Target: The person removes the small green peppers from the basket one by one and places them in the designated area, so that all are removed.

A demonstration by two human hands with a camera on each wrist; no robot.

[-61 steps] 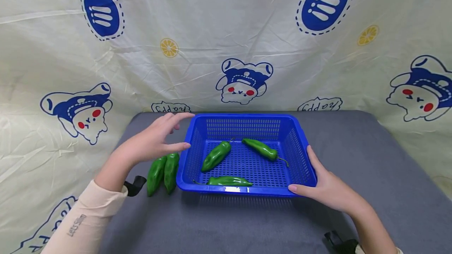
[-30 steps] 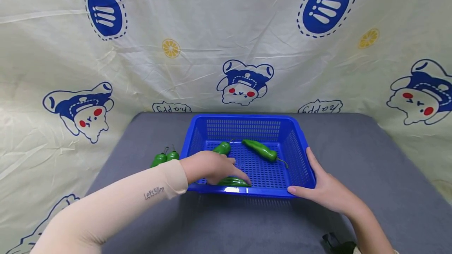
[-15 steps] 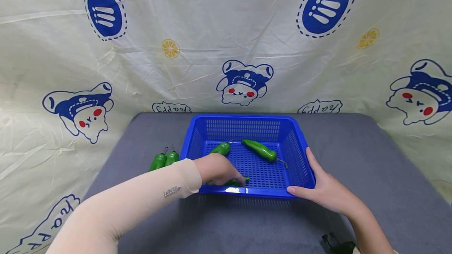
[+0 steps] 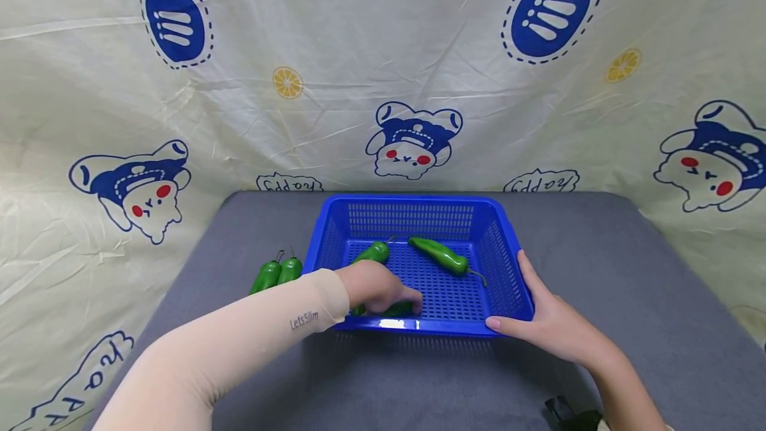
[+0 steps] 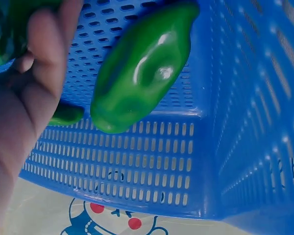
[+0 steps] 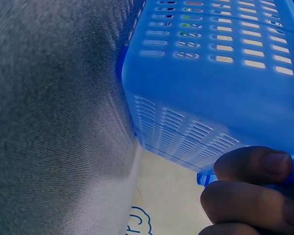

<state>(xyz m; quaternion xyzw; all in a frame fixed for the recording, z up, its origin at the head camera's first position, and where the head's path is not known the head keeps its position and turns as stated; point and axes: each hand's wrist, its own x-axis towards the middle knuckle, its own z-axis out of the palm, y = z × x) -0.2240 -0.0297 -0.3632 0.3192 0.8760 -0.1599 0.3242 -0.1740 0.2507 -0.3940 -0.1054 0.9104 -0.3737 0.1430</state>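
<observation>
My left hand (image 4: 374,288) reaches into the blue plastic basket (image 4: 413,199), its fingers curled over the green pepper (image 4: 402,309) along the near wall. In the left wrist view, that pepper (image 5: 7,29) shows dark behind the curled fingers. Two more green peppers lie on the basket floor: one to the left (image 4: 374,253), partly hidden by my hand, and one at the back right (image 4: 441,255) with a long stem. My right hand (image 4: 559,321) grips the basket's near right corner, thumb on the front rim. Its curled fingers (image 6: 252,166) show beneath the rim in the right wrist view.
Outside the basket on the left, two green peppers (image 4: 268,276) lie side by side, partly covered by my left sleeve (image 4: 239,344). Beneath everything is a grey cloth-covered table (image 4: 598,245). A printed pale curtain (image 4: 335,132) hangs behind it.
From beside the basket's left rim, my left hand has come over and down into it, and its fingers have curled round the near pepper. The right hand stays on the basket.
</observation>
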